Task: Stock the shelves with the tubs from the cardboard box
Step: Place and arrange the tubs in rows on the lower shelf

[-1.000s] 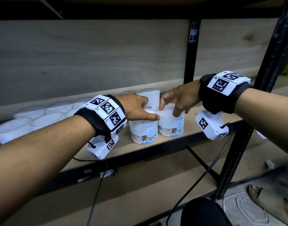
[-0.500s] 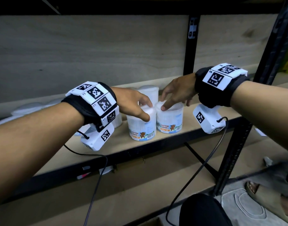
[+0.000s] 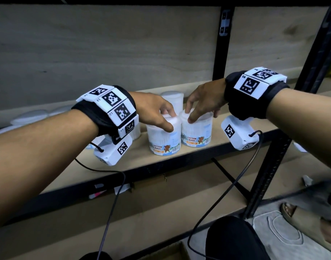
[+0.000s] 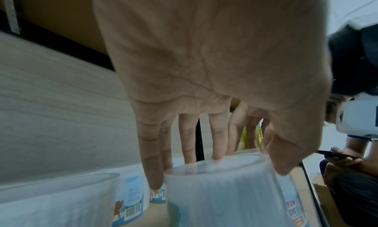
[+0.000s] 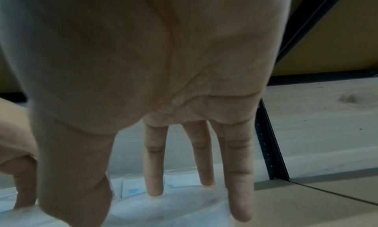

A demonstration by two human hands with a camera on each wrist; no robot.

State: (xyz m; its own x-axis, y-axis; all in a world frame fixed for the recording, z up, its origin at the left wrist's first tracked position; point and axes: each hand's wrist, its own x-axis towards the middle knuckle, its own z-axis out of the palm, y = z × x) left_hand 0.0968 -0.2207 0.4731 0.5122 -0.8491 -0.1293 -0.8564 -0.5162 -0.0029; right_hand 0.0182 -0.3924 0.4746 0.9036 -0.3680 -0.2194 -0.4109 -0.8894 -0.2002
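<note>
Two clear tubs of cotton buds stand side by side near the front edge of the shelf (image 3: 138, 158). My left hand (image 3: 169, 121) holds the left tub (image 3: 163, 141) from above. Its thumb presses the front wall, and its fingertips (image 4: 216, 156) sit on the far rim of the lid. My right hand (image 3: 194, 113) rests straight fingers on the lid of the right tub (image 3: 197, 132). In the right wrist view the fingertips (image 5: 155, 190) touch that lid (image 5: 174, 206), and the little finger reaches past its edge.
Another tub (image 3: 172, 99) stands behind the pair, and several more (image 3: 29, 117) line the shelf to the left. A black upright (image 3: 222, 44) rises behind my hands. A cardboard box corner (image 3: 172, 252) shows at the bottom. Another person (image 4: 347, 165) crouches to the right.
Both hands gripped the tub lids with curled fingers a second ago. Now the fingers have straightened, most clearly on the right hand. The tubs stand in the same place on the shelf.
</note>
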